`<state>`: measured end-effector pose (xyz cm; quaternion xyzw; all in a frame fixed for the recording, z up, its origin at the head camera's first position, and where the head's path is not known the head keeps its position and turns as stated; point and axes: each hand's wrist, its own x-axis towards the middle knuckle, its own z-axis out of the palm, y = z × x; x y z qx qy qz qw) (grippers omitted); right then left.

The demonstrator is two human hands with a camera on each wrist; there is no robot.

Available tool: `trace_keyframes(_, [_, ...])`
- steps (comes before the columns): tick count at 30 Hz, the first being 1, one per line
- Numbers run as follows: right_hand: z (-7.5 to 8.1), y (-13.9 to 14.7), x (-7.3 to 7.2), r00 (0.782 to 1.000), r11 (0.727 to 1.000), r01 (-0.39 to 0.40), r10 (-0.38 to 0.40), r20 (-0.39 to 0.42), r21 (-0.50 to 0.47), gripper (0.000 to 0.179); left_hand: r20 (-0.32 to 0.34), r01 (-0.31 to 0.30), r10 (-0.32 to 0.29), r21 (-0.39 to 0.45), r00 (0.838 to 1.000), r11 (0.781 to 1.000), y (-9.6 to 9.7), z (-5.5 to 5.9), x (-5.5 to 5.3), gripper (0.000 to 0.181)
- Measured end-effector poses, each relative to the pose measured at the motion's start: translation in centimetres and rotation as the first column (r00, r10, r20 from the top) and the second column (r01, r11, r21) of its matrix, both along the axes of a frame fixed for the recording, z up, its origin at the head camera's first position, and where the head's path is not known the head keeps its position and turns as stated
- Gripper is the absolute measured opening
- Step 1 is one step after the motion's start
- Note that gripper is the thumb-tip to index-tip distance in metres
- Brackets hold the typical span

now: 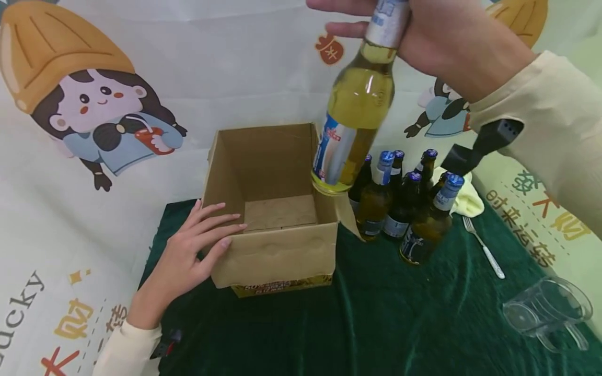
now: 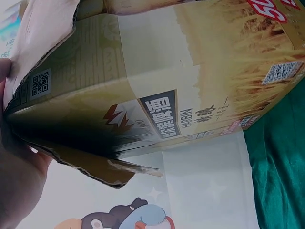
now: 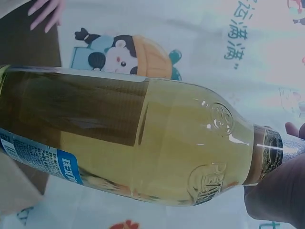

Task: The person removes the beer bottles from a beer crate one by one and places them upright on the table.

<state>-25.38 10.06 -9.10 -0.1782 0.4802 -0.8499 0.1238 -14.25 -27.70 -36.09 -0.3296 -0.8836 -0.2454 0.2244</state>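
Observation:
High at the top of the head view, my right hand [image 1: 437, 42] grips a clear glass beer bottle [image 1: 359, 99] by its neck. The bottle holds yellow liquid, bears a blue and white label and tilts slightly, its base near the right rim of an open cardboard box [image 1: 282, 256]. In the right wrist view the thumb presses on the neck of the beer bottle [image 3: 181, 143]. My left hand [image 1: 188, 256] rests on the box's front left corner, fingers extended over the rim. The visible box floor is bare. Printed beer-carton sides of the box [image 2: 157, 95] fill the left wrist view.
Several capped beer bottles [image 1: 376, 203] stand close together right of the box. Behind them lies a pale yellow cloth [image 1: 470, 201], with a fork [image 1: 484, 248] nearby. A glass mug [image 1: 545, 308] lies on the green tablecloth [image 1: 400, 318] at the right. A printed white sheet hangs behind.

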Motion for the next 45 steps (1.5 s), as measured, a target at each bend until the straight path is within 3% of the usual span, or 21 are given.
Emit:
trace_keyframes(1, [-0.3,0.7,0.1,1.0,1.0,-0.009,0.009,-0.002,0.019,0.034,0.004,-0.005,0.005,-0.003,1.0,1.0,-0.1,0.0,0.0,0.036])
trace_keyframes(4, [-1.9,2.4,0.7,0.992,0.989,-0.035,0.051,-0.116,0.142,0.037,0.011,-0.019,0.019,-0.012,1.0,1.0,-0.3,0.0,0.0,0.036])
trace_keyframes(8, [-5.1,4.3,1.5,0.966,0.96,-0.049,0.116,-0.231,0.275,0.04,0.022,-0.028,0.028,-0.021,0.999,0.999,-0.8,0.1,0.1,0.037])
trace_keyframes(15, [-11.4,5.4,2.4,0.966,0.933,-0.025,0.114,-0.23,0.359,0.041,0.023,-0.033,0.034,-0.035,0.999,0.999,-1.8,0.2,0.1,0.037])
trace_keyframes(22, [-18.1,5.7,1.6,0.957,0.903,0.019,0.108,-0.269,0.43,0.038,0.008,-0.044,0.044,-0.046,0.999,0.998,-2.3,0.1,0.2,0.036])
trace_keyframes(26, [-21.0,5.7,1.2,0.953,0.873,0.043,0.11,-0.283,0.485,0.039,0.004,-0.045,0.046,-0.045,0.999,0.998,-2.4,0.1,0.4,0.036])
trace_keyframes(31, [-23.3,5.8,1.3,0.943,0.84,0.07,0.119,-0.31,0.537,0.042,-0.009,-0.03,0.03,-0.036,1.0,0.999,-2.3,0.1,0.4,0.036])
trace_keyframes(37, [-24.5,5.6,1.4,0.937,0.801,0.093,0.131,-0.324,0.591,0.042,-0.023,-0.022,0.021,-0.036,1.0,0.999,-2.4,0.1,0.5,0.036])
trace_keyframes(45, [-25.4,5.0,1.2,0.928,0.796,0.086,0.155,-0.339,0.599,0.041,0.001,-0.024,0.025,-0.033,1.0,0.999,-2.9,0.0,0.7,0.037])
